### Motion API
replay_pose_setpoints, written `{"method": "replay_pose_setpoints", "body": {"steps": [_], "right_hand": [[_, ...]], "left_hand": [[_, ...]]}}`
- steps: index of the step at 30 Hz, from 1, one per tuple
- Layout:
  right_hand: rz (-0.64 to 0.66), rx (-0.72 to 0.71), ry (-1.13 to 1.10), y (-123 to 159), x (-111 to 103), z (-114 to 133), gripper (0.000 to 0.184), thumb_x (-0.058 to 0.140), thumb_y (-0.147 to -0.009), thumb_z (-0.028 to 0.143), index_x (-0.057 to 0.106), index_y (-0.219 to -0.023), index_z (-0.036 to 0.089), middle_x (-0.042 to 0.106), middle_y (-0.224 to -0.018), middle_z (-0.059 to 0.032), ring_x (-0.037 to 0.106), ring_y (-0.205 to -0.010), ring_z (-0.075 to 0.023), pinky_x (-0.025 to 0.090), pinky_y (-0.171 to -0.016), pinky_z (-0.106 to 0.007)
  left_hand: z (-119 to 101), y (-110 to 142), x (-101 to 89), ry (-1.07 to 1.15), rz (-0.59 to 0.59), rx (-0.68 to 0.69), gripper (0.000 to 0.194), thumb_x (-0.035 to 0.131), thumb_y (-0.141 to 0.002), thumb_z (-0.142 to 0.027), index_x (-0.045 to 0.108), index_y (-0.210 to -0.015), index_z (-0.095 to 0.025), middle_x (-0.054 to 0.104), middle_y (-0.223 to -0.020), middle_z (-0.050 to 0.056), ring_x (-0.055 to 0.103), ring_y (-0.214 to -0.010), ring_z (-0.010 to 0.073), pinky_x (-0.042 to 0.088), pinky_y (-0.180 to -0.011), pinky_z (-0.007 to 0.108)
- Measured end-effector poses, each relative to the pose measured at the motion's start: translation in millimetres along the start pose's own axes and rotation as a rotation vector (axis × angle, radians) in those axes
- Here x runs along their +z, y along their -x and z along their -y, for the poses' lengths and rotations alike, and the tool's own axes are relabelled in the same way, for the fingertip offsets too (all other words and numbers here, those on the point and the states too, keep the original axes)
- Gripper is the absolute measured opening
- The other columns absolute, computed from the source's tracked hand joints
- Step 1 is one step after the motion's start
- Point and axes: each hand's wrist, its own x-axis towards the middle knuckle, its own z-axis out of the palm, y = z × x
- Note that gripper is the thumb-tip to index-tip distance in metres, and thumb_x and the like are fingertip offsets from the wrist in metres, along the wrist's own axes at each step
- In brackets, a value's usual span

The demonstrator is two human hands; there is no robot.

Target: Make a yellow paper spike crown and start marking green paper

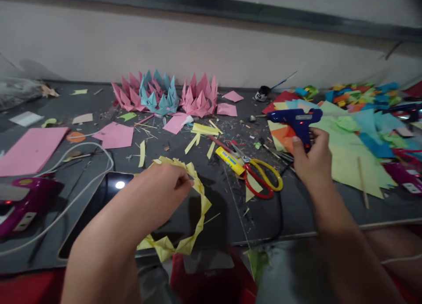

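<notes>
Two bare hands are busy at this littered dark surface (231, 211), one well apart from the other. The person's left hand (166, 183) is curled closed around the far edge of a yellow paper ring (206, 205), though from where I stand the fingertips are mostly hidden. That ring, made of folded pointed pieces, sits at the near side, its lowest part passing in front of the surface's edge. The right hand (314, 157) is wrapped about the grip of a blue glue gun (293, 116), a small red light on its body and its nozzle aimed leftward. Between the two hands lie scissors (246, 159) with red and yellow handles, just beside a yellow tube (230, 161). Beneath the left forearm, partly covered, I can see a dark phone (95, 207), and further left a purple device (39, 203) near a stack of pink paper (33, 150). Along the wall three folded-paper crowns stand close together: a pink one (127, 95), a blue one (158, 103) and another pink one (200, 102). Pale sheets (349, 163) spread past the right hand, with a heap of coloured scraps (362, 95) behind them.
</notes>
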Motion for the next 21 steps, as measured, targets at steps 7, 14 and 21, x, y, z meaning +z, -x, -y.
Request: {"method": "replay_pose_setpoints", "body": {"steps": [7,14,21], "right_hand": [[-0.003,0.200,0.157,-17,16,-62,0.018,0.041,-0.067,0.036,0.049,-0.073,0.020,0.051,-0.060,-0.0069,0.046,-0.053,-0.0219,0.037,-0.051,-0.034],[0.155,0.274,0.249,-18,37,-78,0.010,0.050,-0.062,0.026,0.051,-0.069,0.019,0.047,-0.053,-0.0045,0.037,-0.048,-0.0179,0.029,-0.053,-0.034],[0.321,0.298,0.339,-5,28,-59,0.030,0.043,-0.074,0.022,0.060,-0.094,0.007,0.060,-0.083,-0.0215,0.051,-0.077,-0.0281,0.029,-0.065,-0.038]], "left_hand": [[-9,0,-2.1,-0.067,0.041,-0.027,0.030,0.037,-0.080,-0.036,0.056,-0.062,-0.020,0.057,-0.059,0.002,0.047,-0.050,0.0129,0.028,-0.048,0.025],[-12,3,-2.5,-0.081,0.024,0.008,0.030,0.036,-0.082,-0.034,0.049,-0.061,-0.018,0.053,-0.059,0.002,0.042,-0.049,0.0104,0.028,-0.049,0.025],[-10,3,0.7,-0.141,0.026,-0.024,0.026,0.037,-0.080,-0.028,0.046,-0.058,-0.018,0.050,-0.058,0.001,0.037,-0.047,0.0104,0.025,-0.047,0.025]]}}
